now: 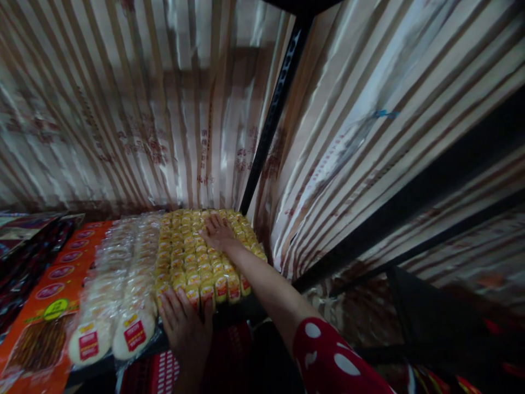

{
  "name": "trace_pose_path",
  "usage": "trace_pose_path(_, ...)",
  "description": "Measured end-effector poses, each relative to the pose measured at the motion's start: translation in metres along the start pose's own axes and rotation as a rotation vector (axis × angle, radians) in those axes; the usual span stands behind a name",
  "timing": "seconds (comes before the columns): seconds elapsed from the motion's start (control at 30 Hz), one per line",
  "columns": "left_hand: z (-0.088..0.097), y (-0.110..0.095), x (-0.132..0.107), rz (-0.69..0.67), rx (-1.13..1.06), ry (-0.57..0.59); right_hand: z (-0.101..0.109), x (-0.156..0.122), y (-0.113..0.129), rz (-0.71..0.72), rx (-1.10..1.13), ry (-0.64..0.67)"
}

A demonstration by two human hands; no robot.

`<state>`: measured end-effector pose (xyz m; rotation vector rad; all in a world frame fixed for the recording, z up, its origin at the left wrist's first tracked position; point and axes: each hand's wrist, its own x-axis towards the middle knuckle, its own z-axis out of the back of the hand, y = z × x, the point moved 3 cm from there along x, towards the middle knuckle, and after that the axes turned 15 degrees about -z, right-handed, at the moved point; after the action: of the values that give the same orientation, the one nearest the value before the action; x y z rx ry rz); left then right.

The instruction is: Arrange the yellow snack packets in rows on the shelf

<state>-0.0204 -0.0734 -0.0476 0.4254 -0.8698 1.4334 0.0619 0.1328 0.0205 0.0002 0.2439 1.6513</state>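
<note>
Tight rows of small yellow-wrapped snack packs with red labels cover part of a shelf. Flat on top of them, toward the back, lies my right hand, its fingers spread. At the front edge of the same rows, my left hand rests with its fingers stretched out against the nearest packs. Neither hand grasps anything. Just left of the yellow packs stand two rows of round white cakes in clear wrap with red labels.
An orange printed package lies left of the white cakes, with dark shiny packets beyond it. Behind the shelf hangs pleated printed sheeting. A black metal post rises at the corner. A red basket sits below.
</note>
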Motion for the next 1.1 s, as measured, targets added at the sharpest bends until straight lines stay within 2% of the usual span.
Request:
trace_pose_path(0.1, 0.001, 0.0, 0.0, -0.01, 0.014, 0.013, -0.009, -0.002, -0.005, -0.017, -0.005, 0.063)
trace_pose_path(0.2, 0.001, 0.0, -0.002, -0.016, 0.025, 0.016, -0.015, -0.006, -0.005, -0.011, 0.007, 0.055)
trace_pose_path(0.4, 0.001, 0.0, -0.003, -0.03, -0.017, -0.02, -0.006, -0.01, -0.006, 0.034, 0.03, -0.011)
trace_pose_path(0.53, 0.002, 0.0, -0.002, -0.053, -0.031, -0.032, 0.0, -0.014, -0.022, -0.072, 0.056, -0.08)
trace_pose_path(0.73, 0.003, -0.001, -0.001, -0.042, -0.044, -0.033, -0.007, -0.018, -0.037, -0.116, 0.007, -0.01)
trace_pose_path(0.83, 0.002, -0.002, -0.002, -0.058, -0.014, -0.038, 0.0, -0.014, -0.03, -0.129, 0.022, -0.039)
trace_pose_path(0.9, 0.0, -0.002, -0.003, -0.073, 0.015, -0.035, 0.005, -0.011, -0.018, -0.079, 0.043, -0.064)
trace_pose_path(1.0, -0.003, 0.0, -0.004, -0.07, 0.044, -0.023, 0.0, -0.013, 0.006, 0.056, 0.05, 0.028)
trace_pose_path(1.1, -0.004, 0.0, -0.003, -0.065, 0.068, -0.014, -0.013, -0.019, 0.019, 0.093, 0.05, 0.09)
